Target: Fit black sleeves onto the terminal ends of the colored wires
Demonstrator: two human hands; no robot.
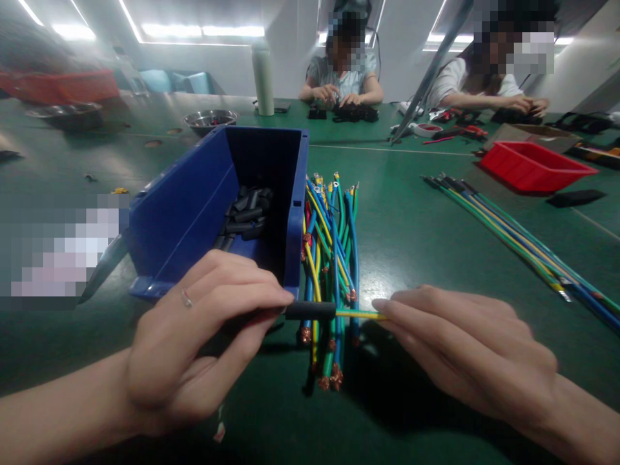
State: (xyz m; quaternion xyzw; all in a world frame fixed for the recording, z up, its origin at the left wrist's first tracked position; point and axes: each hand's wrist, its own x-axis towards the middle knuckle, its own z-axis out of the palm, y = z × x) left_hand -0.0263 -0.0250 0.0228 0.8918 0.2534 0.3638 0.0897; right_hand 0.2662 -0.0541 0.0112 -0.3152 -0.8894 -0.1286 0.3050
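My left hand [208, 329] pinches the left end of a short black sleeve [310, 310], which looks like heat-shrink tubing. A yellow-green wire [356, 314] enters the sleeve's right end, and my right hand [450, 349] pinches that wire between thumb and fingers. Just behind my left hand stands a blue bin [179, 219] with several black tube pieces [248, 213] in it. Under the held sleeve lies a bundle of blue, green and yellow wires [334, 245] with bare copper ends towards me and metal lugs at the far end.
Wires with black sleeves [513, 232] lie on the green table [402, 213] at the right, near a red tray [537, 168]. Metal bowls [210, 120], a pale bottle [263, 81] and a slanted pole [431, 71] stand farther back. Two people work across the table.
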